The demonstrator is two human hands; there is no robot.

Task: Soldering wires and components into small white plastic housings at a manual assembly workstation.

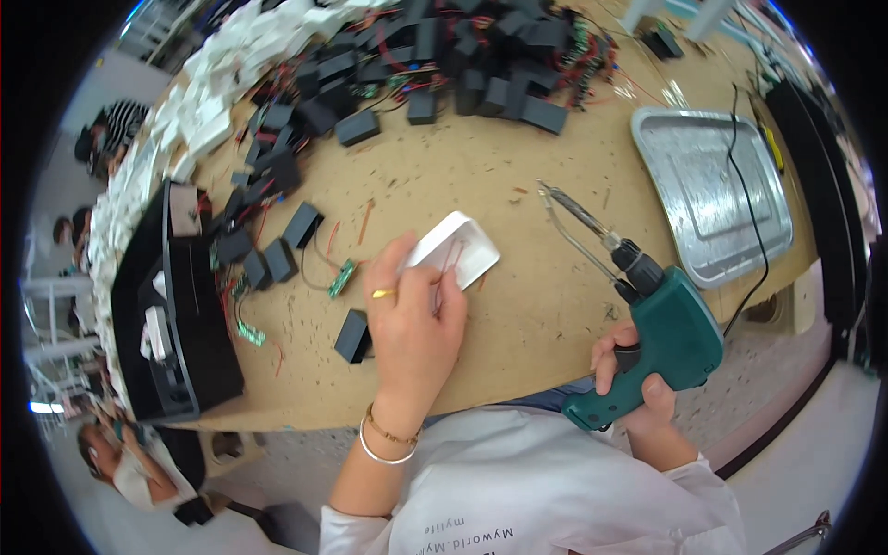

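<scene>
My left hand [413, 319] is closed on a small white open-topped plastic case [475, 248] just above the table. Its fingers reach into the case, where a thin reddish wire seems to show. The handle of a green soldering gun [678, 338] rests in my right hand [638, 375], with fingers by the dark trigger. The gun's metal tip, with a thin curved feed tube beside it, points up and left, apart from the white case. Near my left hand lie a black box [352, 336] and a small green circuit board [342, 277] on a wire.
A brown table [416, 176] carries a heap of black boxes [425, 42] with red wires at the back. White cases [199, 116] pile up at the far left. A black bin [208, 342] stands left, and a metal tray [777, 185] with a cable across it lies right.
</scene>
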